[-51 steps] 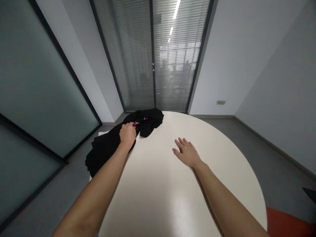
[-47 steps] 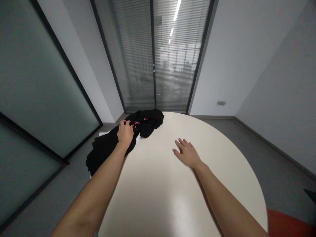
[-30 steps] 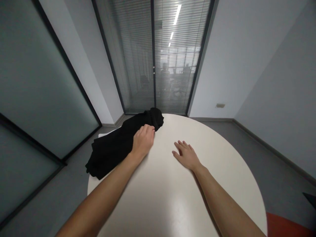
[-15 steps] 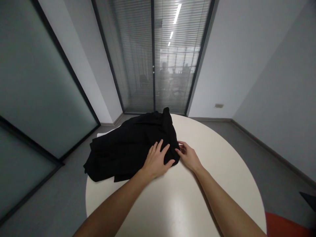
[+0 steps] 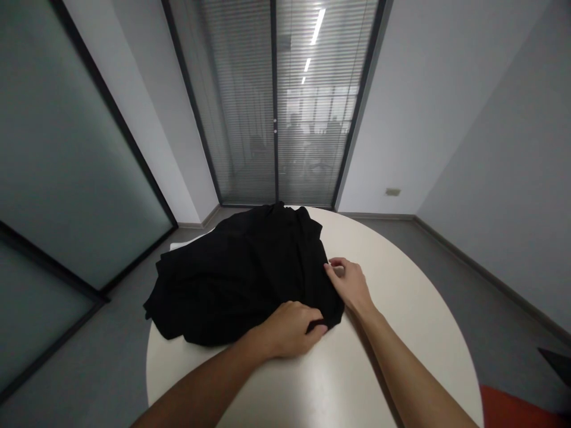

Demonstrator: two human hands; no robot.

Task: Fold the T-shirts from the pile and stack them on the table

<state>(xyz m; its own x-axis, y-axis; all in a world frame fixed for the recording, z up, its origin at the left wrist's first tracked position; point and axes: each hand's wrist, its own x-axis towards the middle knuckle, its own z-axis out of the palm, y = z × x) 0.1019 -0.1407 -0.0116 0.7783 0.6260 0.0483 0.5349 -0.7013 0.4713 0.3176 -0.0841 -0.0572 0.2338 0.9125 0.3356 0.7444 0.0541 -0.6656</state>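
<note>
A black cloth garment lies bunched and creased on the white round table, over its far left part. Its exact kind cannot be made out. My left hand is at the garment's near right corner, fingers curled and closed on the fabric, with a dark fold between thumb and fingers. At the right edge of the cloth is my right hand, its thumb and forefinger bent together at the border. The other fingertips of that hand are partly hidden.
Something white shows from under the garment at the far left. Beyond the table stand a glass door with blinds and a frosted glass panel. A red seat is at the lower right.
My left hand has gone from lying spread on the cloth to gripping its near corner. The garment's right side has spread rightward and toward me, and my right hand has shifted slightly right.
</note>
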